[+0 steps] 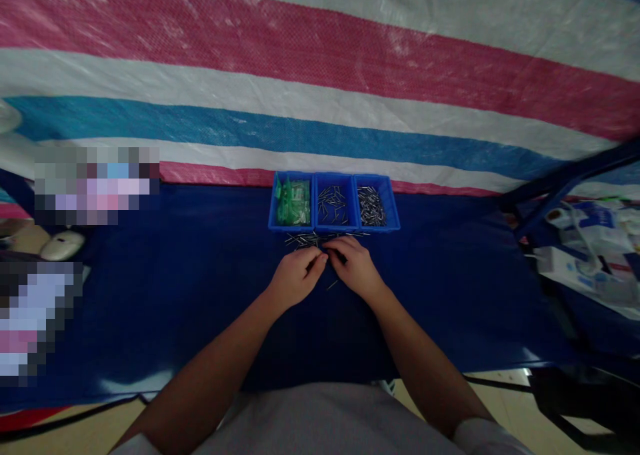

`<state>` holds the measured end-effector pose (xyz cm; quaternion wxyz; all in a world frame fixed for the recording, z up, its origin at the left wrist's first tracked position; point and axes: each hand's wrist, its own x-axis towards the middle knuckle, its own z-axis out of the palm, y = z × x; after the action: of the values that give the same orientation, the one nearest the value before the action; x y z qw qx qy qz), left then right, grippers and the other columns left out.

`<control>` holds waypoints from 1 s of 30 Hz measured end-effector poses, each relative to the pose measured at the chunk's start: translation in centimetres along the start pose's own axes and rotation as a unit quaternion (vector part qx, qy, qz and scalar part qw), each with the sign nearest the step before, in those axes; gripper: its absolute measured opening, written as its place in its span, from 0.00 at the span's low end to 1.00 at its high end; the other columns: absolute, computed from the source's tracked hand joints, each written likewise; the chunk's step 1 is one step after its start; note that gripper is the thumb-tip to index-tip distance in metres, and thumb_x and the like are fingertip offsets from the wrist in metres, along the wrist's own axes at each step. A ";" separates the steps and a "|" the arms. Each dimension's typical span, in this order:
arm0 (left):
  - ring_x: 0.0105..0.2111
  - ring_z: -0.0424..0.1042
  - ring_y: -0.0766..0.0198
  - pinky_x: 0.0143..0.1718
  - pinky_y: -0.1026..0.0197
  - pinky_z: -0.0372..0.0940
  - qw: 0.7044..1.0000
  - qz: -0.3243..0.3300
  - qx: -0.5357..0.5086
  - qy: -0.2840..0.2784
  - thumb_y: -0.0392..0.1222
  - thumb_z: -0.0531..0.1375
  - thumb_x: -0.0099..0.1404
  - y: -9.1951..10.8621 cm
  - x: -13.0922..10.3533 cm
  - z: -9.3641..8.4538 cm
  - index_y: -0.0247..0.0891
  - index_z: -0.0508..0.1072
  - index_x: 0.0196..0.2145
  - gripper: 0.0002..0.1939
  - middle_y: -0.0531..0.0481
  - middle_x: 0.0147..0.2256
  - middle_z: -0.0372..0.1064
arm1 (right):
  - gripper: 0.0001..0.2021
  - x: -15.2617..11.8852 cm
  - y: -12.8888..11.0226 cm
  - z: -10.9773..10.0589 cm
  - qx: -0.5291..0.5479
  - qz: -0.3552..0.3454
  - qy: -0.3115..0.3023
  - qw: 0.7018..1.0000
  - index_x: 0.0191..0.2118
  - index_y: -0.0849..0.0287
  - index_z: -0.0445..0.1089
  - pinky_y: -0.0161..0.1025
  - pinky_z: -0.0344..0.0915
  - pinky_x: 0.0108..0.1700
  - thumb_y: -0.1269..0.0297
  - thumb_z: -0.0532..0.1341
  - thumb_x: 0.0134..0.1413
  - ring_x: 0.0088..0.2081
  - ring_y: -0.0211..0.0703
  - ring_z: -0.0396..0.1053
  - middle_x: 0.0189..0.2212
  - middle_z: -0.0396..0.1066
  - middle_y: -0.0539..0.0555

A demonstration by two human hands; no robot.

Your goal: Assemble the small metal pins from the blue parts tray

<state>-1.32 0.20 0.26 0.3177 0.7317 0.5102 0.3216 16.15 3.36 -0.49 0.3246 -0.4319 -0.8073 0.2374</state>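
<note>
My left hand [299,275] and my right hand [356,263] meet over the dark blue table, thumbs and fingers curled in. My left fingers are pinched together, but anything between them is too small to name. Those of my right hand bend close to a loose row of thin metal pins [304,240] lying along the front of the bins. One single pin [333,284] rests on the table just below my hands. Behind the row stand three joined blue bins: the left bin [273,208] with green-tinted clear packets [295,202], the middle bin [334,226] with scattered pins, the right bin [387,226] with many short metal pieces [371,205].
A striped plastic sheet [320,88] hangs behind the blue table [165,295]. At the left lies a white computer mouse [63,245] near blurred-out areas. A dark metal frame [555,195] and a white box [565,268] with clutter are at the right.
</note>
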 end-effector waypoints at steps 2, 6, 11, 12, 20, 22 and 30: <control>0.25 0.64 0.68 0.29 0.64 0.58 1.000 0.000 0.002 0.001 0.45 0.50 0.72 0.0 0.0 0.0 0.38 0.68 0.29 0.15 0.54 0.25 0.66 | 0.13 0.0 0.0 0.0 -0.001 0.001 -0.003 1.000 0.42 0.55 0.75 0.46 0.71 0.47 0.75 0.57 0.58 0.43 0.45 0.73 0.38 0.76 0.56; 0.25 0.65 0.68 0.29 0.64 0.58 1.000 0.002 -0.002 0.001 0.45 0.50 0.72 0.0 0.1 0.0 0.38 0.68 0.29 0.15 0.54 0.25 0.66 | 0.13 0.0 0.1 0.0 -0.006 -0.001 -0.001 1.000 0.42 0.55 0.75 0.45 0.71 0.47 0.75 0.56 0.58 0.43 0.45 0.72 0.38 0.75 0.56; 0.26 0.66 0.67 0.30 0.64 0.59 1.000 0.004 0.002 0.001 0.44 0.51 0.71 0.1 0.0 -0.1 0.38 0.68 0.29 0.14 0.53 0.25 0.67 | 0.13 -0.1 0.1 0.0 -0.009 -0.006 -0.002 1.000 0.40 0.56 0.74 0.45 0.71 0.46 0.77 0.57 0.56 0.42 0.45 0.72 0.37 0.75 0.55; 0.27 0.66 0.67 0.31 0.64 0.59 1.000 0.004 0.001 0.001 0.44 0.51 0.71 0.1 0.0 -0.1 0.38 0.68 0.29 0.14 0.53 0.26 0.67 | 0.13 -0.1 0.1 0.0 -0.008 -0.008 -0.001 1.000 0.40 0.56 0.74 0.44 0.71 0.46 0.77 0.57 0.56 0.41 0.45 0.72 0.37 0.75 0.55; 0.27 0.66 0.67 0.31 0.64 0.59 1.000 0.006 -0.004 0.001 0.44 0.51 0.71 0.0 0.0 -0.1 0.37 0.69 0.30 0.14 0.53 0.26 0.67 | 0.12 0.0 -0.5 -0.2 0.033 -0.004 0.023 0.999 0.38 0.56 0.75 0.43 0.71 0.45 0.76 0.57 0.56 0.41 0.43 0.73 0.37 0.75 0.55; 0.27 0.67 0.67 0.31 0.64 0.60 1.000 0.008 -0.002 0.002 0.44 0.51 0.72 0.0 0.0 -0.1 0.38 0.69 0.31 0.14 0.53 0.26 0.67 | 0.10 0.0 -0.9 -0.4 0.071 0.003 0.036 0.997 0.37 0.56 0.76 0.42 0.71 0.44 0.74 0.58 0.56 0.40 0.42 0.73 0.36 0.75 0.55; 0.25 0.68 0.69 0.28 0.66 0.60 0.998 -0.017 -0.053 0.026 0.43 0.53 0.70 -0.2 -0.1 0.2 0.38 0.69 0.40 0.08 0.54 0.27 0.69 | 0.03 0.1 -1.3 -0.4 0.316 0.082 0.059 0.944 0.34 0.57 0.74 0.39 0.70 0.39 0.65 0.64 0.55 0.35 0.39 0.72 0.34 0.74 0.54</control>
<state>-1.31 0.13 0.03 0.3478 0.6964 0.5133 0.3614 15.71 2.76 0.71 0.4704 -0.3850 -0.6325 0.4800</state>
